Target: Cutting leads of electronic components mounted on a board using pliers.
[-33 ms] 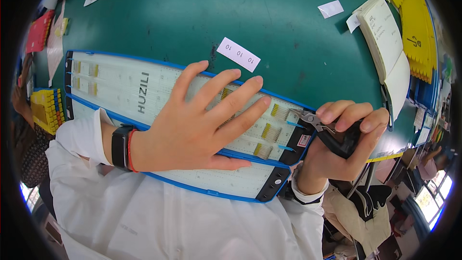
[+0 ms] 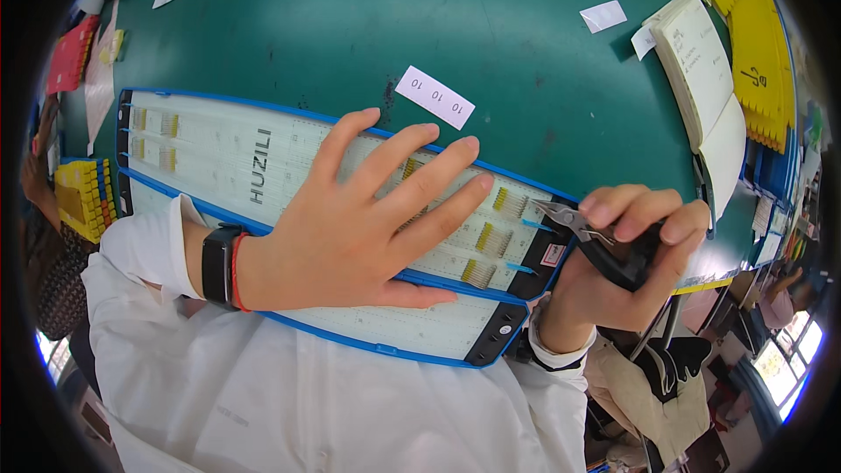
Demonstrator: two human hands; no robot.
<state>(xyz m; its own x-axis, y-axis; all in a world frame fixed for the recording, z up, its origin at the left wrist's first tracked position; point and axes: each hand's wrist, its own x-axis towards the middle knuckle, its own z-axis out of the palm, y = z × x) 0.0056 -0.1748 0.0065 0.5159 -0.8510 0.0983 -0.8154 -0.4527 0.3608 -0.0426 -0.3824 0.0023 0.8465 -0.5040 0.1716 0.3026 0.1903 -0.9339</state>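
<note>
- The left hand point(image 2: 350, 228) lies flat, fingers spread wide, palm down on the long white board with a blue rim point(image 2: 219, 158), which spans the green table point(image 2: 491, 26) and overhangs its near edge toward the person's white coat point(image 2: 289, 403).
- The right hand point(image 2: 613, 263) is curled shut around small black-handled cutters point(image 2: 604, 241); thumb and fingers press the grips, and the metal tip points left, toward the board's end nearest that hand.
- Just ahead of the tip sit three small yellow combs of fine strands point(image 2: 491, 241) with short blue tails, between the two hands and just past the left fingertips.
- To do this well, I judge the left palm should hold the board firmly so it cannot rock on the table edge, with its fingertips clear of the blades.
- The cutters should come in level and close only on the blue tail, not the yellow strands; whether the blades are parted I cannot tell.
- A white paper label point(image 2: 435, 96) lies beyond the left fingers on the table; an open notebook point(image 2: 701, 70) lies beyond the right hand.
- Against the earlier frame nothing differs visibly: both hands, the cutters and the board sit in the same places and poses.
</note>
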